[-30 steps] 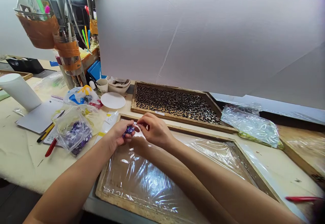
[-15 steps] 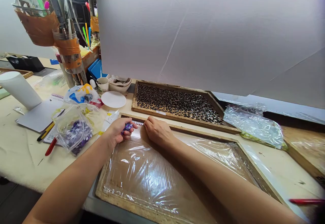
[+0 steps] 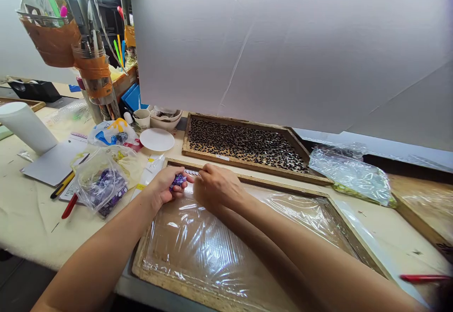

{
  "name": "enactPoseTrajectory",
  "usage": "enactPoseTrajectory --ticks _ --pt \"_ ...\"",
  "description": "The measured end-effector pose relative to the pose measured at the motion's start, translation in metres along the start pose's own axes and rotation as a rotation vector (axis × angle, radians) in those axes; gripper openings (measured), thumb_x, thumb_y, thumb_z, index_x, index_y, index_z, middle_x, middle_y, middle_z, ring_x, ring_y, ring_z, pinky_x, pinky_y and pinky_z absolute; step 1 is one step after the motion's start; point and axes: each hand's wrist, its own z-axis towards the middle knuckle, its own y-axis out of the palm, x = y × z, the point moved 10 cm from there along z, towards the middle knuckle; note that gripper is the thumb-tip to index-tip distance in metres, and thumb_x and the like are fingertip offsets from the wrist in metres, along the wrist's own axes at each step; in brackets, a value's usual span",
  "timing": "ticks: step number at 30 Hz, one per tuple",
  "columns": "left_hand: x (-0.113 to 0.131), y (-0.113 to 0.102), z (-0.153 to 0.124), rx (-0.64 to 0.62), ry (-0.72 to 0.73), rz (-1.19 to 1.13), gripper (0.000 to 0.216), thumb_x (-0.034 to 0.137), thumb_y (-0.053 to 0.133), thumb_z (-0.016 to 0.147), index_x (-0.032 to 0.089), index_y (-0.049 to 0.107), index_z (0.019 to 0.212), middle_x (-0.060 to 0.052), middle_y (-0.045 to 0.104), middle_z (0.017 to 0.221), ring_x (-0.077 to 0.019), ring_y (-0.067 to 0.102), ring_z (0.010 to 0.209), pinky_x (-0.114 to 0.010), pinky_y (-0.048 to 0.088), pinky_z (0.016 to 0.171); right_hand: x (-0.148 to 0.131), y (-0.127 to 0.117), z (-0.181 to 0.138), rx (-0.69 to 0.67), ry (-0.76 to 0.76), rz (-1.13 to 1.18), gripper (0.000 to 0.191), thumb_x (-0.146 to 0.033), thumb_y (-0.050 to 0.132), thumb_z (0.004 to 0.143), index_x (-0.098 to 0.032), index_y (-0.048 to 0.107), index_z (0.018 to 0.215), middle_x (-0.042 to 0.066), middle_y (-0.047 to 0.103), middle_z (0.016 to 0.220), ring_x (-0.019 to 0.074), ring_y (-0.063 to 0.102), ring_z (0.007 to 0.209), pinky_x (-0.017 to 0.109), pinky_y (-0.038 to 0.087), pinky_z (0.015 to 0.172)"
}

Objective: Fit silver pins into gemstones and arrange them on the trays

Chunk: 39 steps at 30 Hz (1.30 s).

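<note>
My left hand (image 3: 166,184) is cupped shut on a small heap of purple gems (image 3: 178,180) at the far left corner of a wooden tray lined with clear film (image 3: 226,250). My right hand (image 3: 215,185) rests right beside it on the film, fingers curled and pinched together near the gems; what they hold is too small to make out. A short row of pale gems (image 3: 192,172) lies along the tray's far edge between the hands.
Behind lies a second wooden tray of dark beads (image 3: 244,144). A clear bag of purple gems (image 3: 101,184), pens, a white lid (image 3: 157,139), cups and bowls sit to the left. A crumpled plastic bag (image 3: 348,174) lies right; a red pen (image 3: 424,278) near the right edge.
My right hand dropped from beside the gems to the tray's far edge, then drew back a little toward my left hand. My left hand stayed put with the gems.
</note>
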Motion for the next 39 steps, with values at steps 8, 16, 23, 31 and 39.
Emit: enactPoseTrajectory --ticks 8,16,23,31,39 --pt "-0.003 0.006 0.001 -0.036 0.009 -0.004 0.028 0.029 0.036 0.087 0.015 0.047 0.065 0.001 0.045 0.044 -0.0016 0.024 0.029 -0.012 0.015 0.033 -0.025 -0.047 -0.003 0.266 -0.148 0.456 0.018 -0.019 0.054 0.081 -0.020 0.070 0.089 0.005 0.062 0.084 0.0122 0.056 0.070 0.022 0.039 0.062" --pt "-0.003 0.009 0.002 -0.070 0.019 0.016 0.017 0.024 0.044 0.082 0.015 0.051 0.069 0.001 0.047 0.045 -0.0014 0.025 0.029 -0.012 0.013 0.033 -0.016 -0.037 0.006 0.200 -0.013 0.531 0.014 -0.013 0.057 0.078 -0.018 0.069 0.083 0.003 0.062 0.080 0.0115 0.056 0.070 0.021 0.039 0.063" --pt "0.006 0.005 -0.001 -0.009 0.097 0.029 0.012 0.016 0.052 0.076 0.011 0.053 0.064 0.004 0.044 0.046 0.0013 0.024 0.031 -0.012 0.011 0.034 -0.013 -0.045 -0.001 0.231 0.019 0.272 0.021 -0.026 0.049 0.086 -0.016 0.066 0.081 0.006 0.062 0.084 0.0138 0.053 0.068 0.024 0.031 0.056" --pt "0.012 0.007 -0.002 -0.024 0.147 0.074 0.009 0.011 0.055 0.070 0.010 0.055 0.062 0.004 0.042 0.047 0.0014 0.023 0.034 -0.014 0.011 0.036 -0.009 -0.043 -0.006 0.326 0.037 0.521 0.013 -0.021 0.054 0.083 -0.016 0.065 0.083 0.005 0.060 0.083 0.0122 0.054 0.068 0.023 0.039 0.061" --pt "0.010 0.005 -0.004 -0.008 0.127 0.136 0.006 0.013 0.059 0.068 0.008 0.062 0.066 0.004 0.043 0.047 0.0009 0.025 0.034 -0.015 0.009 0.036 0.024 -0.036 -0.008 0.357 0.164 0.758 0.009 -0.019 0.055 0.077 -0.017 0.062 0.071 0.002 0.059 0.070 0.0121 0.054 0.063 0.022 0.040 0.057"
